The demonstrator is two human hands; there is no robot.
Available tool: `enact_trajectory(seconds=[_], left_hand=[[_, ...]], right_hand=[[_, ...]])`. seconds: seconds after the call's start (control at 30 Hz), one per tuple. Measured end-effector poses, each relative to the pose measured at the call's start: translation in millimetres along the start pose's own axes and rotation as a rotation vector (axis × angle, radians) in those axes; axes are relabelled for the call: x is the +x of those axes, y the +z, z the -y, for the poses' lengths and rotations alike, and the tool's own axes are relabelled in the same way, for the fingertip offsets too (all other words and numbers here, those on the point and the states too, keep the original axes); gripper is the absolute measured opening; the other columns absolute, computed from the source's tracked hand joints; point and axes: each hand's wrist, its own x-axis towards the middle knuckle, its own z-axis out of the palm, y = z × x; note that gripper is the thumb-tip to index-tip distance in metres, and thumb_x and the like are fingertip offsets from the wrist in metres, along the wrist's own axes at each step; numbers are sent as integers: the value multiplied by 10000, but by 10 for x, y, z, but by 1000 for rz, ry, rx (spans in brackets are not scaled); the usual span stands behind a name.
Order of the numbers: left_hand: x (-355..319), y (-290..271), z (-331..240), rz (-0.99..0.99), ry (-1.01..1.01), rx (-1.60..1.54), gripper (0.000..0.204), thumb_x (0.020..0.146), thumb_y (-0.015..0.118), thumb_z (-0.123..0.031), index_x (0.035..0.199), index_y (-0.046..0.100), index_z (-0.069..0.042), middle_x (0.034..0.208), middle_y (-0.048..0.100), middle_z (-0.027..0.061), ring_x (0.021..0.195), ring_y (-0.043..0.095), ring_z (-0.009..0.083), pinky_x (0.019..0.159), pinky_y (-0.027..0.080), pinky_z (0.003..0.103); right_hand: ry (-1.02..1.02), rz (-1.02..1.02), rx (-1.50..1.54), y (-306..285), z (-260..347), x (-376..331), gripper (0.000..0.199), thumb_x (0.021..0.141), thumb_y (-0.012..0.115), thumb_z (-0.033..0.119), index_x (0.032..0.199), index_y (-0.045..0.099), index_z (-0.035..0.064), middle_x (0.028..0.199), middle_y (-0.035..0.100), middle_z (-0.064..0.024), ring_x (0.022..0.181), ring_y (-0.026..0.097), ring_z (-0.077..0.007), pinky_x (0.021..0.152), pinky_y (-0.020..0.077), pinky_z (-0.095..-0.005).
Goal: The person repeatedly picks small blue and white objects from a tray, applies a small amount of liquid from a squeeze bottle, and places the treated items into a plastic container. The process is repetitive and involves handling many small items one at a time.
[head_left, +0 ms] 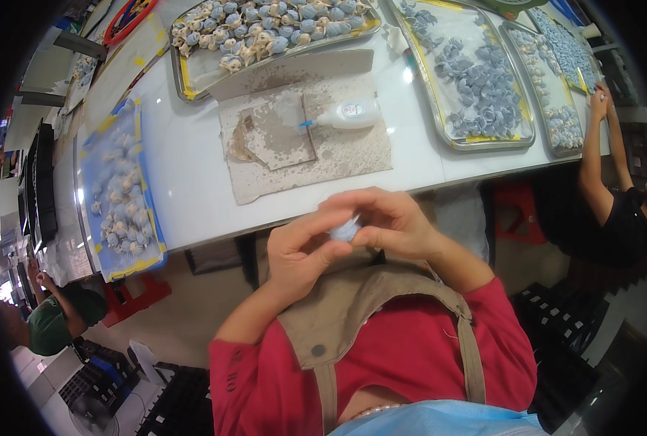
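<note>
Both hands met just off the near edge of the white tabletop (192,174), the left hand (301,251) and right hand (389,221) pinching a small pale-blue fabric flower (346,229) between their fingertips, equally near it; its long axis could not be told. A white glue bottle (349,114) lay on grey stained cardboard (338,152) straight ahead, among metal trays (192,91) of blue flowers in a busy workshop.

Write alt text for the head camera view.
Both hands, left hand and right hand, pinch a small pale blue flower at a white table. Beyond lie a glue bottle and trays of similar flowers.
</note>
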Motion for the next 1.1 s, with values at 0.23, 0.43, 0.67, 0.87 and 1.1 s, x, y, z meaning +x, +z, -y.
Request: enact_trajectory(seconds=[0.23, 0.43, 0.67, 0.87, 1.1], left_hand=[[18, -25, -73, 64, -2, 94, 366, 771, 707, -125, 1097, 604, 5, 1078, 626, 130, 931, 601, 161, 795, 468, 249], [37, -13, -87, 95, 116, 212, 317, 797, 676, -131, 1082, 612, -7, 1050, 637, 136, 889, 631, 179, 767, 483, 246], [87, 20, -92, 103, 198, 239, 281, 799, 666, -103, 1067, 622, -27, 1056, 634, 152, 847, 655, 200, 731, 496, 240], [93, 16, -65, 111, 194, 227, 278, 802, 661, -100, 1067, 622, -27, 1074, 628, 155, 836, 657, 195, 719, 497, 238], [75, 3, -18, 105, 111, 149, 278, 817, 650, -115, 1070, 612, -7, 1070, 631, 146, 889, 643, 184, 769, 492, 246]], right_hand=[[68, 80, 99, 24, 39, 46, 462, 826, 613, 4, 1257, 449, 1, 1157, 550, -92, 1055, 526, -135, 878, 438, -263], [123, 84, 121, 42, 77, 52, 418, 822, 618, -4, 1217, 479, -4, 1125, 574, -85, 1027, 546, -125, 854, 453, -253], [134, 45, 172, 59, 120, 36, 394, 803, 631, -28, 1177, 507, -14, 1096, 591, -99, 1014, 556, -130, 864, 452, -265], [130, 24, 152, 57, 122, 22, 379, 801, 634, -26, 1162, 520, -14, 1089, 594, -97, 1010, 556, -129, 874, 444, -269], [149, 32, 182, 42, 102, 32, 413, 823, 621, 2, 1213, 485, -6, 1150, 560, -91, 1048, 527, -122, 899, 423, -273]])
